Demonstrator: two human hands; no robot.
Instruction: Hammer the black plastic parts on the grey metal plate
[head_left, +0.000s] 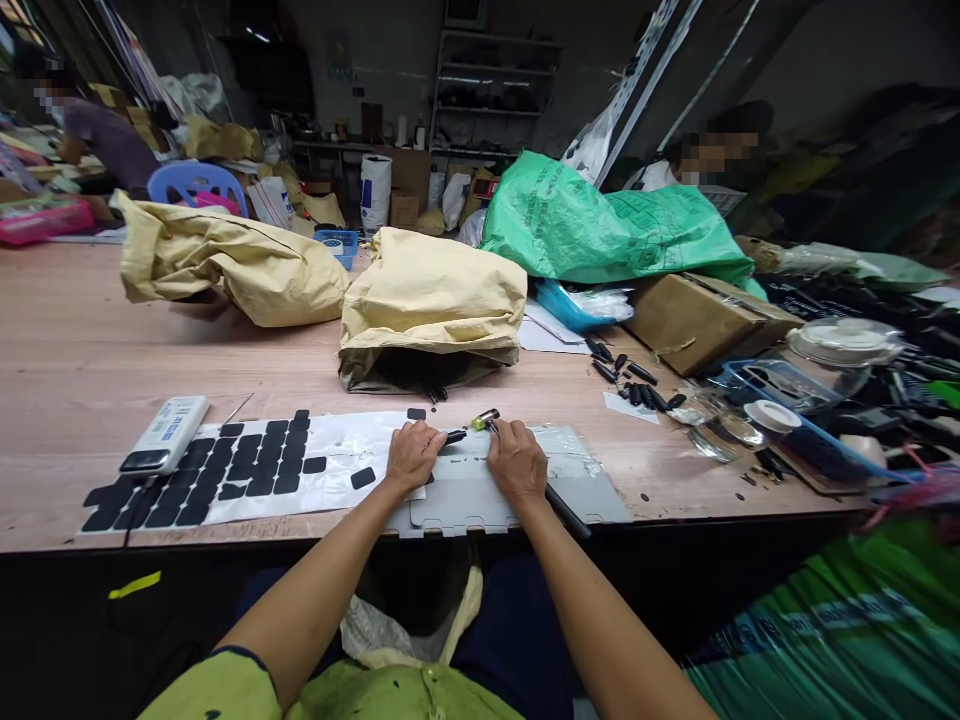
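Note:
My left hand [414, 455] is closed on a small black piece [454, 437], whose end sticks out past the fingertips. My right hand [517, 462] is closed around a black-handled tool [568, 512]. Its handle runs out toward the table's front edge, and its working end is too small to make out. Both hands rest over a grey board [465, 505] with clear tape on it. Just beyond the right fingertips lies a small yellow and black item [486, 418]. Left of the left hand is a white sheet [330, 485] bearing rows of black rounded-square stickers [255, 460].
Two tan sacks [240, 265] stand behind, the nearer sack [435, 290] open with black pieces inside. Black parts [637, 385] lie scattered right, near a cardboard box [705, 315] and a green sack [600, 220]. A white scale-like device [166, 435] sits left. Two people work farther back.

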